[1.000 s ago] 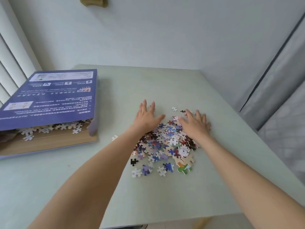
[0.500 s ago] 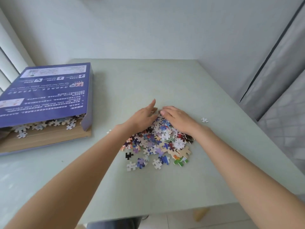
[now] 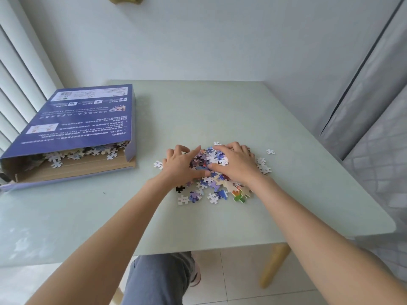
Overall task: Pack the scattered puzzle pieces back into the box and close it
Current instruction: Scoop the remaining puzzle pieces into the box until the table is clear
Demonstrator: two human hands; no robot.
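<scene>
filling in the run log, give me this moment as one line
step: gathering | left hand: curled on puzzle pile | right hand: curled on pile | box: open, some pieces inside | strays on table

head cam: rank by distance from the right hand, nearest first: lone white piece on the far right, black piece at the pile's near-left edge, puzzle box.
From the right hand:
1. Lone white piece, just to its right on the table.
2. Black piece, near-left of the pile, below the left hand.
3. Puzzle box, far left, open end facing the camera.

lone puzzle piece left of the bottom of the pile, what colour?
Black, the stray puzzle piece on the table; head view.
</scene>
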